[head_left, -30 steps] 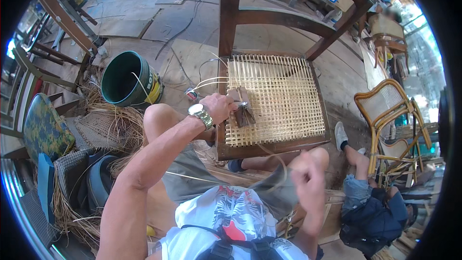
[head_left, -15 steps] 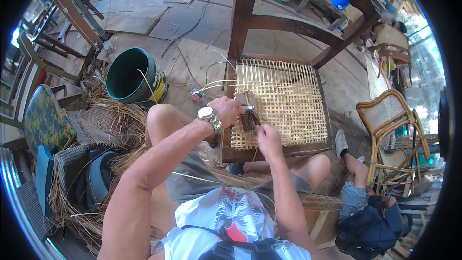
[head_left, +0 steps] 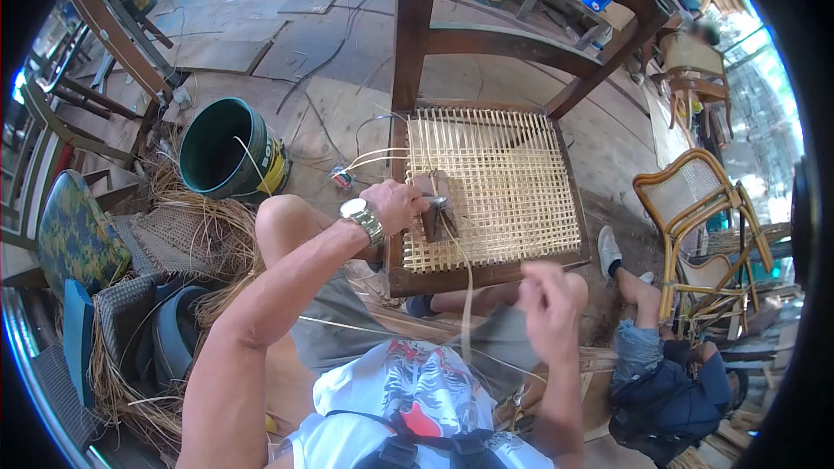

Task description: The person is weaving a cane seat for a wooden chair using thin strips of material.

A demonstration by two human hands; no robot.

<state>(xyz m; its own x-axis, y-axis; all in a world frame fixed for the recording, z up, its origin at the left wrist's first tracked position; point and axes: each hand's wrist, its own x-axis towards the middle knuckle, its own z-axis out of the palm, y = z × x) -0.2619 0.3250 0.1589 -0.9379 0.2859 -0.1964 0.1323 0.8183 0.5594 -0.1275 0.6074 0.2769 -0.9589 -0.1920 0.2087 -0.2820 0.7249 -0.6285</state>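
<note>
While the left hand (head_left: 400,207) clasps a metal piece (head_left: 438,203), the right hand (head_left: 549,306), half-curled, has a strip (head_left: 468,304) leftward; its hold I cannot tell.

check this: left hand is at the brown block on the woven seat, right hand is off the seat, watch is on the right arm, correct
Not quite: the watch is on the left arm, not the right, as the head view shows. The rest stands: the left hand is at the brown block on the woven seat, and the right hand is off the seat.
</note>
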